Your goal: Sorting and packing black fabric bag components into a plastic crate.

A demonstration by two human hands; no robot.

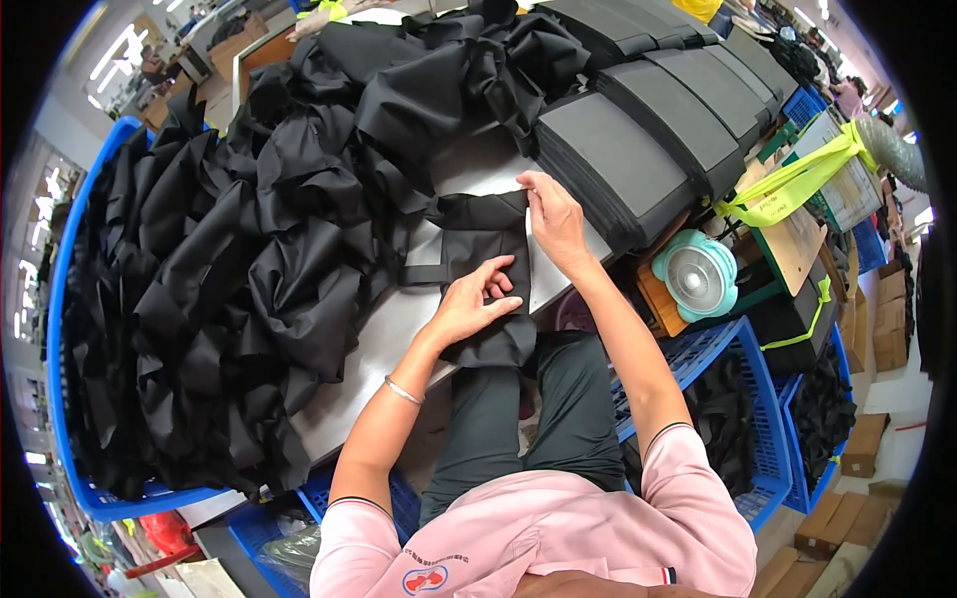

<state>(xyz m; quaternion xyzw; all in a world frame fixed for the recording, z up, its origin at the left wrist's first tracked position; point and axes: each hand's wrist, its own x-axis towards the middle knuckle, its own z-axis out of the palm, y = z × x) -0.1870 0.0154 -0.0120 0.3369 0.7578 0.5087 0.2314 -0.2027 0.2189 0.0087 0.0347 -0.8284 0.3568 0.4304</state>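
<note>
A black fabric piece with a strap at its left side lies on the light table in front of me, its lower end hanging over the near edge. My right hand pinches its upper right corner between thumb and fingers. Lower down, my left hand rests on the cloth, fingers loosely bent and thumb apart from them. A large heap of loose black fabric pieces covers the left and far side. Right of my right hand stand flat stacks of black and grey panels.
A blue plastic basket borders the heap at the left. To the right are a small teal fan on a wooden block, a yellow-green strip and a blue crate of black pieces. Cardboard boxes stand on the floor.
</note>
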